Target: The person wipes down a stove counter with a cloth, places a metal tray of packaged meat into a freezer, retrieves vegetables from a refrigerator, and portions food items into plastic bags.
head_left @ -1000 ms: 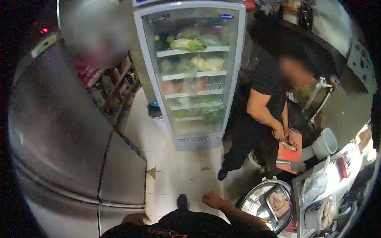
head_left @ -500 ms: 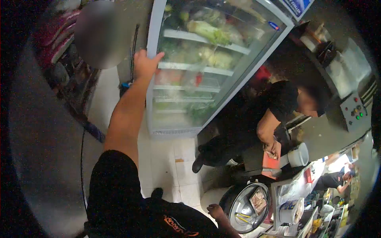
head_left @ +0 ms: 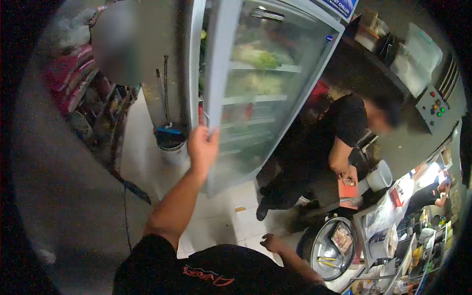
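My left hand [head_left: 203, 149] is at the left edge of the glass door [head_left: 260, 98] of an upright chiller, its fingers closed round the door's frame. The door stands partly open, with a gap on its left side. Behind the fogged glass, green and pale vegetables [head_left: 263, 59] lie on white shelves. My right hand [head_left: 271, 243] hangs low in front of my body, over the tiled floor, its fingers loosely curled; whether anything is in it is too small to tell.
A co-worker [head_left: 339, 128] in black bends over an orange cutting board [head_left: 348, 189] on the right. Below it stands a large metal pot [head_left: 322, 250] with a tray of meat [head_left: 342, 238]. A bucket [head_left: 174, 151] with a blue-edged dustpan is left of the chiller; another person [head_left: 425, 196] is far right.
The chiller door has swung partly open from shut. My left hand has moved down and towards me with its edge. My right hand stays low, and the view has shifted.
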A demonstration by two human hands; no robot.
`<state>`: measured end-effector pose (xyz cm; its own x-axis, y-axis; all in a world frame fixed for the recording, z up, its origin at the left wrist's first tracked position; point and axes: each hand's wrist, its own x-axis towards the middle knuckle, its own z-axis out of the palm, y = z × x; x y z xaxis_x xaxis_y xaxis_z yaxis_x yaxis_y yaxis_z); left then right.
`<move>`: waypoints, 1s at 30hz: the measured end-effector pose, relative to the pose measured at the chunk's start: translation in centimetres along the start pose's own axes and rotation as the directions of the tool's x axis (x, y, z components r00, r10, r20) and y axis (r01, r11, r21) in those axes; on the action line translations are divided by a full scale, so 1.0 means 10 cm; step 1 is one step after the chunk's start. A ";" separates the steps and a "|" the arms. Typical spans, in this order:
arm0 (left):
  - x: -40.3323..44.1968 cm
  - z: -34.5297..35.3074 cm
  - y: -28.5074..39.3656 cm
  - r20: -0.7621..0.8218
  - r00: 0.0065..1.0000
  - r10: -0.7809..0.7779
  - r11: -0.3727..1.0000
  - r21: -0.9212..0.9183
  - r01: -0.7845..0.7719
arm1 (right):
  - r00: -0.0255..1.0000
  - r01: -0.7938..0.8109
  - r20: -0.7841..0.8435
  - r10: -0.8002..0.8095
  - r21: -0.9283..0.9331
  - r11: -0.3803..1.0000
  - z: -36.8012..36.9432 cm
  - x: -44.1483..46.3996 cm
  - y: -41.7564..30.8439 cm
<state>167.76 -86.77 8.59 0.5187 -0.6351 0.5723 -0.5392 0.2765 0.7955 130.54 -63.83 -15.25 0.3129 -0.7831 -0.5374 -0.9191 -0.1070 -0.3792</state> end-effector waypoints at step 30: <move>2.18 0.80 -0.90 -0.149 0.891 0.430 0.884 0.269 -0.382 | 0.975 -0.216 0.013 0.222 0.288 0.933 1.10 0.81 0.86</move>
<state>178.61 -108.88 12.31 0.3289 -0.3397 0.8812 -0.8534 0.2926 0.4314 127.84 -64.36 -31.10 0.1044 -0.7795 -0.6176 -0.8559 0.2459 -0.4550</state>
